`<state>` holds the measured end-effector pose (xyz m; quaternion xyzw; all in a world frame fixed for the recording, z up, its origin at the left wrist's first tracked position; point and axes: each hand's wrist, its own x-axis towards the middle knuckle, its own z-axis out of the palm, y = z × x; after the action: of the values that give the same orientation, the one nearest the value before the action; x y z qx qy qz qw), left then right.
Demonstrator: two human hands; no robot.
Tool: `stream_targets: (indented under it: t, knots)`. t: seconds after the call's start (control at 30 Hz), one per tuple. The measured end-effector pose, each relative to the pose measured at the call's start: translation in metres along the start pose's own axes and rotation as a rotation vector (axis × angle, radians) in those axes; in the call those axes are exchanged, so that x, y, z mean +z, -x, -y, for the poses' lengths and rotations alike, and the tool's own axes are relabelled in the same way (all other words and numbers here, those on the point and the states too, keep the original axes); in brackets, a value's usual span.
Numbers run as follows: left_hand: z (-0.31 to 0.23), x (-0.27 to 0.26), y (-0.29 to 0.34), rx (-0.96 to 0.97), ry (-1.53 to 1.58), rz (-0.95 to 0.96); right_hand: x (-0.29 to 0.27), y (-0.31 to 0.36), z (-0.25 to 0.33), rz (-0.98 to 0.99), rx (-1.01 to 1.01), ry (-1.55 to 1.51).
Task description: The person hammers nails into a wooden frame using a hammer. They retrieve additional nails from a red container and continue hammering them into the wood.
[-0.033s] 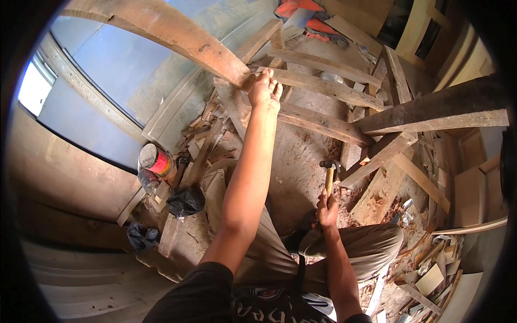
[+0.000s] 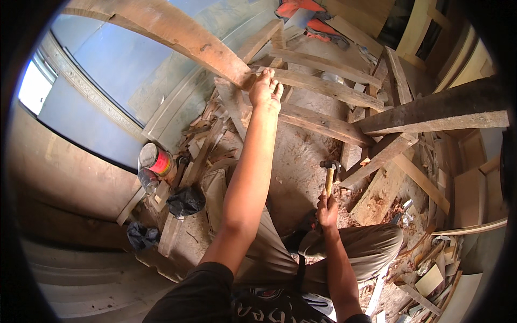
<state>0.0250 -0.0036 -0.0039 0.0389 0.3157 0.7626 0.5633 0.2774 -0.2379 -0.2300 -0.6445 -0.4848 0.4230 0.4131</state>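
Observation:
My right hand (image 2: 327,210) grips a claw hammer (image 2: 329,180) by its yellowish wooden handle, its dark head pointing up and away from me. Stretched far forward, my left hand (image 2: 265,90) is at a corner of a rough wooden frame (image 2: 318,121), where a thick curved beam (image 2: 177,33) meets its rails. The fingers of that hand are curled in, and what they hold, if anything, is hidden. Between my left hand and the hammer, the frame's lower rail runs to the right.
A dark heavy beam (image 2: 436,107) juts in from the right. At left stand a paint can (image 2: 156,159) and a plastic bottle (image 2: 147,180), near a black plastic bag (image 2: 186,202). Wood offcuts (image 2: 431,280) litter the floor at lower right. Orange cloth (image 2: 301,13) lies at the back.

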Motion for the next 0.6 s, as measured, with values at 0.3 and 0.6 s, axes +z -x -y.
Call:
stream_targets:
  t: [0.3, 0.6]
  knots:
    - [0.003, 0.001, -0.001, 0.059, -0.034, -0.030, 0.004, 0.002, 0.006, 0.017, 0.002, 0.047]
    - [0.004, -0.003, -0.002, 0.058, -0.007, -0.022, 0.005, 0.009, 0.025, 0.049, -0.020, 0.125]
